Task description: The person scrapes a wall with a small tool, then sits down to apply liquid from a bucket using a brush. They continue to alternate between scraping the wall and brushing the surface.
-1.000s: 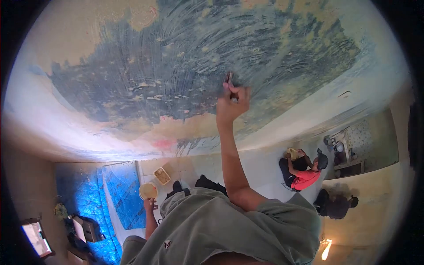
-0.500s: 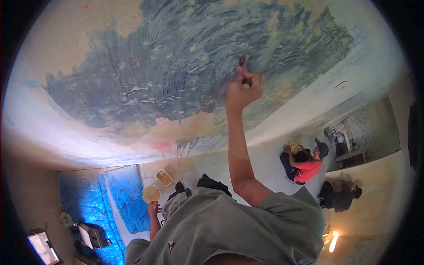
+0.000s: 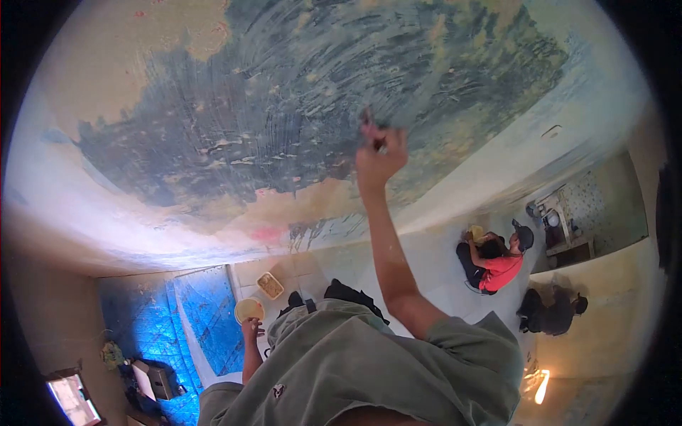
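In my raised right hand [image 3: 383, 157] is a small brush-like tool [image 3: 367, 121], blurred by motion, with a reddish part near my fingers. My fingers are closed round it, and its tip overlaps the dark, streaky wet patch [image 3: 284, 106] on the wall. Low on the left, my left hand [image 3: 251, 329] grips the edge of a round, pale yellow tub [image 3: 248, 309], held beside my body.
A rectangular container [image 3: 270, 285] of grainy tan stuff stands on the floor. Blue sheeting [image 3: 206, 319] lies left. A person in red [image 3: 501, 270] crouches at right, another in dark clothes [image 3: 550, 312] nearby. A small hook-like fitting [image 3: 551, 130] juts from the wall.
My right hand has moved down and left across the dark patch with the tool. My left hand still holds the tub; the whole view has shifted slightly.
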A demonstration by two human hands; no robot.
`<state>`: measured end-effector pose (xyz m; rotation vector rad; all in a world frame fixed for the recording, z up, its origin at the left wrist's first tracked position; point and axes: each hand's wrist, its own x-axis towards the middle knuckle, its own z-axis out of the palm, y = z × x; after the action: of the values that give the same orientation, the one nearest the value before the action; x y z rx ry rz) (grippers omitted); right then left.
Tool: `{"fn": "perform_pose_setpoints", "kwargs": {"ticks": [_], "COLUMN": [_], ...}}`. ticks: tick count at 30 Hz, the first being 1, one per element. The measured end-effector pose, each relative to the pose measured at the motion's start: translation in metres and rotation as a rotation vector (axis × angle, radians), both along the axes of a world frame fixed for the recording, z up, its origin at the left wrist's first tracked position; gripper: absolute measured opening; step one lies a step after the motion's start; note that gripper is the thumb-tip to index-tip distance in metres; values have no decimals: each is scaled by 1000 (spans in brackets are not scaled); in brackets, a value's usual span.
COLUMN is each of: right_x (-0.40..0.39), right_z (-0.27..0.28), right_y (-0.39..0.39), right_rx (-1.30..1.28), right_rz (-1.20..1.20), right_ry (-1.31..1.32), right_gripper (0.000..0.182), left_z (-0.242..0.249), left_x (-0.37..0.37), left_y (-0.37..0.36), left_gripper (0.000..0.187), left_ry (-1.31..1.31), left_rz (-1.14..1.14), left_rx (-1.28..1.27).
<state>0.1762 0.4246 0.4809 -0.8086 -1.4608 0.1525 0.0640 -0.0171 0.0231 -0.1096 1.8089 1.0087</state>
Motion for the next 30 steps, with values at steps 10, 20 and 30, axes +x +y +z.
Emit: {"fn": "perform_pose_setpoints", "kwargs": {"ticks": [10, 20, 30], "right_x": [-7, -8, -5], "right_z": [-14, 125, 145], "right_y": [-7, 9, 19], "right_rx": [-19, 256, 309], "right_rz": [97, -43, -63], "right_ry": [55, 185, 237], "right_gripper": [21, 17, 17], "left_z": [-15, -9, -17], "left_x": [2, 9, 3], "left_y": [14, 13, 17], "left_gripper": [32, 32, 32], "left_ry": [-65, -32, -31], "left_rz": [21, -13, -63], "left_rx": [-2, 45, 41]}}
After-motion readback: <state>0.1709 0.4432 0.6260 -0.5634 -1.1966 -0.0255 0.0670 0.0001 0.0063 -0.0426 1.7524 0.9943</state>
